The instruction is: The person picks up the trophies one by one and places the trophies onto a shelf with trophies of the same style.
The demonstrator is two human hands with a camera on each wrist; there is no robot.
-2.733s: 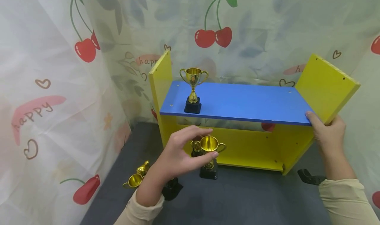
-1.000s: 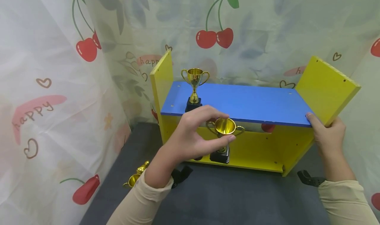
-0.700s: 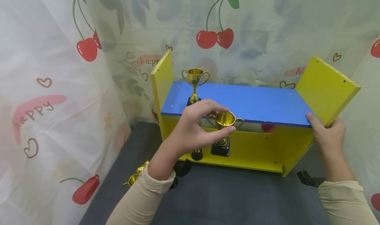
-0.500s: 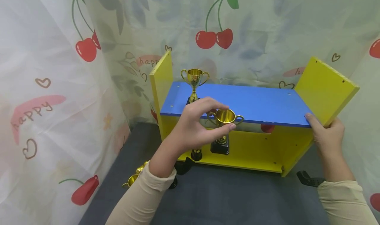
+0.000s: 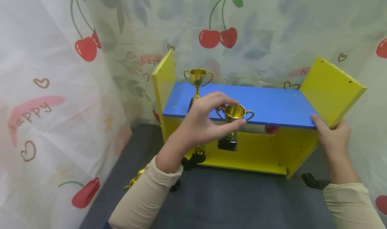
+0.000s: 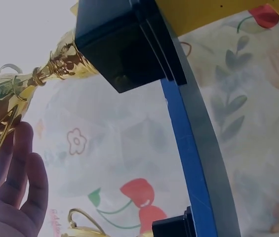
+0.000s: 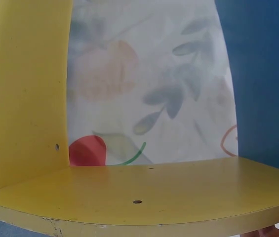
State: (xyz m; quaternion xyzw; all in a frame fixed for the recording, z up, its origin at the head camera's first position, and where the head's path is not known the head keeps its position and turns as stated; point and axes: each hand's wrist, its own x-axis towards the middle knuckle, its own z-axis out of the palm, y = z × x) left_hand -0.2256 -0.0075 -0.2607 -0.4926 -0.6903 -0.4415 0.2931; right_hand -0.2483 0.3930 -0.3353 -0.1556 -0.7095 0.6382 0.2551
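My left hand (image 5: 202,121) pinches a gold two-handled trophy (image 5: 235,112) by its cup, thumb in front and fingers behind. The trophy is upright, its black base (image 5: 227,144) in front of the shelf unit and below the blue board's front edge. In the left wrist view, that base (image 6: 124,49) looms large beside the blue board (image 6: 186,138). My right hand (image 5: 334,138) grips the yellow side panel (image 5: 332,89), thumb on the blue board (image 5: 257,103). Fingertips (image 7: 272,231) show under the panel in the right wrist view. Another gold trophy (image 5: 198,77) stands at the blue board's left end, partly hidden.
Behind my left wrist, another trophy (image 5: 200,151) is mostly hidden near the lower yellow board (image 5: 251,155). More gold pieces (image 5: 133,182) sit on the dark tabletop (image 5: 242,198) at left, partly covered by my sleeve. Cherry-print cloth (image 5: 266,27) hangs behind.
My left hand has lifted the trophy up and to the right, from low in front of the unit to near the blue board's edge. My right hand has stayed put.
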